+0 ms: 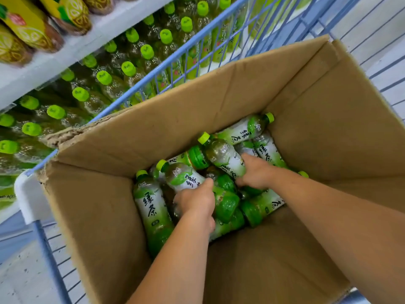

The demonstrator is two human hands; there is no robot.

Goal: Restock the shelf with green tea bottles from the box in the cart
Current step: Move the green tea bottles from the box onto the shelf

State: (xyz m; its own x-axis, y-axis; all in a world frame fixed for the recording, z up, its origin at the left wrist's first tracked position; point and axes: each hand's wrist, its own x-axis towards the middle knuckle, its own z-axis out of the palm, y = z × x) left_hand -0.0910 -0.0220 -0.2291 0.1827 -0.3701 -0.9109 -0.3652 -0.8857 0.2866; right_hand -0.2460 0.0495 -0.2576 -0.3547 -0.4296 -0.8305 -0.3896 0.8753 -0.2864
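An open cardboard box (219,99) stands in a blue wire cart (188,49). Several green tea bottles with lime caps lie jumbled at its bottom. My left hand (197,201) reaches down and grips one bottle (182,175) by its lower body, cap pointing up-left. My right hand (255,172) grips a second bottle (221,153) the same way. Another bottle (151,207) lies along the box's left wall. The shelf (92,88) at upper left holds rows of upright green tea bottles.
An upper white shelf board (65,53) carries yellow-labelled bottles (28,25). The cart's white corner bumper (28,194) sits at left, with grey floor below. The box flaps stand up around my forearms.
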